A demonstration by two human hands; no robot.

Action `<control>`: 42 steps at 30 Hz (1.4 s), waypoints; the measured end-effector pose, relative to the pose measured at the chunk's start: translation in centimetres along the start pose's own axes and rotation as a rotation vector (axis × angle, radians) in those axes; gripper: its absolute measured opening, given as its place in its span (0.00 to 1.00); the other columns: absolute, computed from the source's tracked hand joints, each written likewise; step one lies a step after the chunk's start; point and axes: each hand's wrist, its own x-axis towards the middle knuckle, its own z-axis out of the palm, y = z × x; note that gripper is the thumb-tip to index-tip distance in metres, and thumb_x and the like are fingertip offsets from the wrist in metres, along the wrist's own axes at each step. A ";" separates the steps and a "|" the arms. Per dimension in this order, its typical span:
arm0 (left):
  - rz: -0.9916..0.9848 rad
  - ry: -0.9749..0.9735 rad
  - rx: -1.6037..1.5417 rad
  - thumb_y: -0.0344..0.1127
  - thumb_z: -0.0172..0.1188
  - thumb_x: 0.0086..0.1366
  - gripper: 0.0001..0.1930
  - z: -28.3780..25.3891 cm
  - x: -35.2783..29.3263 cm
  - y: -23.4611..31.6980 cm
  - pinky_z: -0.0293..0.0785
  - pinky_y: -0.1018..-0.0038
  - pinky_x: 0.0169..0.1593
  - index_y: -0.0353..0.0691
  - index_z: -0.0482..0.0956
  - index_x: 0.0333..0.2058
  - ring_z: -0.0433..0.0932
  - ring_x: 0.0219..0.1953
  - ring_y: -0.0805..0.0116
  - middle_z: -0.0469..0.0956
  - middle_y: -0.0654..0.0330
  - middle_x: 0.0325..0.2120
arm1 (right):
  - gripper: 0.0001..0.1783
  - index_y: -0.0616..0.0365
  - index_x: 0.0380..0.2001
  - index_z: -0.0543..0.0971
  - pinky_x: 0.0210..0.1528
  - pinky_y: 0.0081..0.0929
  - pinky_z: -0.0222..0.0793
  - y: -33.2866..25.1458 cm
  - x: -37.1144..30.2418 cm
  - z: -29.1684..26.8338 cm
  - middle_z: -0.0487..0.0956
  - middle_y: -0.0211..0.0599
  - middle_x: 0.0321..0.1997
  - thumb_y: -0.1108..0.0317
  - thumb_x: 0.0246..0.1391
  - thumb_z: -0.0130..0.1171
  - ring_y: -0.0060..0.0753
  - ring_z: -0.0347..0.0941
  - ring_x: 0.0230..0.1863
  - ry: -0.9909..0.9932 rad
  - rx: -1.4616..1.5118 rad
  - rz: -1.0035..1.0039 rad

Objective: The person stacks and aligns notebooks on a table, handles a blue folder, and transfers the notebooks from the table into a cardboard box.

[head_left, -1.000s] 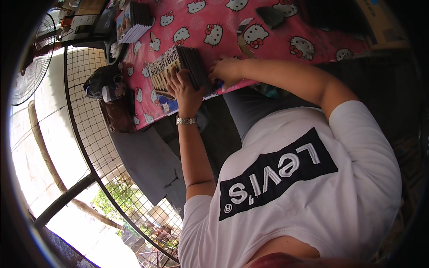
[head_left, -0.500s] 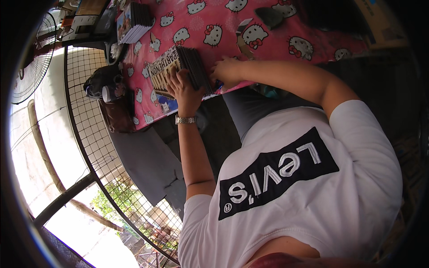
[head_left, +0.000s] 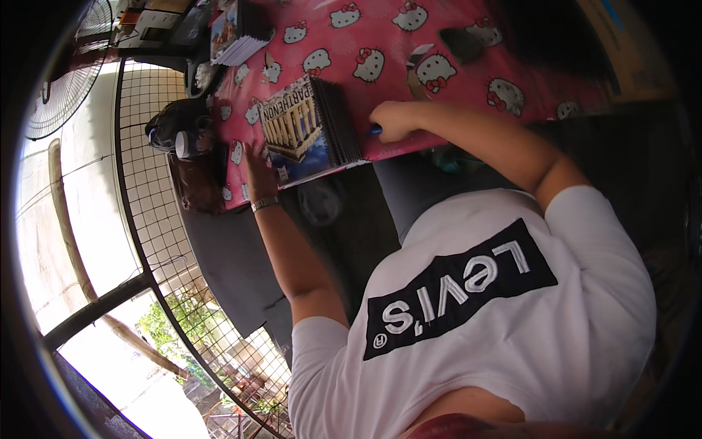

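On the near edge of the pink table [head_left: 333,51] lies a thick stack of booklets [head_left: 296,135]; its top cover pictures a columned stone temple under a blue sky. The pile's dark, ridged edges face right. My left hand [head_left: 257,174] is at the left side of this stack, fingers stretched out and holding nothing, a metal watch on the wrist. To the right of the stack, and apart from it, my right hand [head_left: 398,121] is closed. A small blue object [head_left: 375,130] pokes out of its fingers; its kind is not clear.
Another stack of booklets [head_left: 238,36] stands at the far left of the table. A dark green object [head_left: 461,45] lies farther back. Off the left edge are a black bag [head_left: 174,124], a white-lidded container [head_left: 191,145] and a fan [head_left: 69,73]. A cardboard box [head_left: 632,51] is at far right.
My left hand has come off the top of the stack to its left side, uncovering the temple picture. My right hand has moved away from the stack and closed.
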 end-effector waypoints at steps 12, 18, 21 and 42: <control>-0.317 0.048 -0.710 0.47 0.52 0.65 0.23 3.4 -5.7 -6.5 0.74 0.57 0.54 0.44 0.72 0.55 0.76 0.52 0.59 0.77 0.60 0.51 | 0.08 0.56 0.23 0.80 0.40 0.27 0.64 0.2 7.8 -1.4 0.74 0.35 0.24 0.65 0.44 0.55 0.30 0.70 0.32 0.300 1.424 0.115; -0.266 0.323 -0.887 0.43 0.55 0.63 0.22 13.7 -5.5 -4.5 0.68 0.47 0.55 0.44 0.71 0.54 0.71 0.53 0.55 0.72 0.57 0.52 | 0.21 0.63 0.47 0.76 0.34 0.25 0.66 4.3 13.7 -8.4 0.78 0.36 0.37 0.71 0.48 0.54 0.24 0.72 0.33 0.222 1.418 0.004; -0.386 0.359 -0.795 0.40 0.56 0.62 0.20 13.8 -6.4 -2.9 0.71 0.56 0.52 0.43 0.72 0.52 0.74 0.47 0.59 0.74 0.57 0.48 | 0.19 0.59 0.45 0.76 0.38 0.26 0.66 4.4 11.2 -7.8 0.78 0.35 0.38 0.67 0.48 0.53 0.26 0.73 0.39 0.400 1.312 0.082; -0.412 -0.202 -0.653 0.75 0.38 0.63 0.48 1.6 -8.7 -10.7 0.54 0.56 0.67 0.31 0.65 0.60 0.66 0.62 0.53 0.71 0.50 0.57 | 0.14 0.53 0.39 0.74 0.29 0.25 0.57 -0.1 0.9 4.7 0.68 0.26 0.27 0.66 0.46 0.55 0.21 0.62 0.27 0.498 1.898 0.163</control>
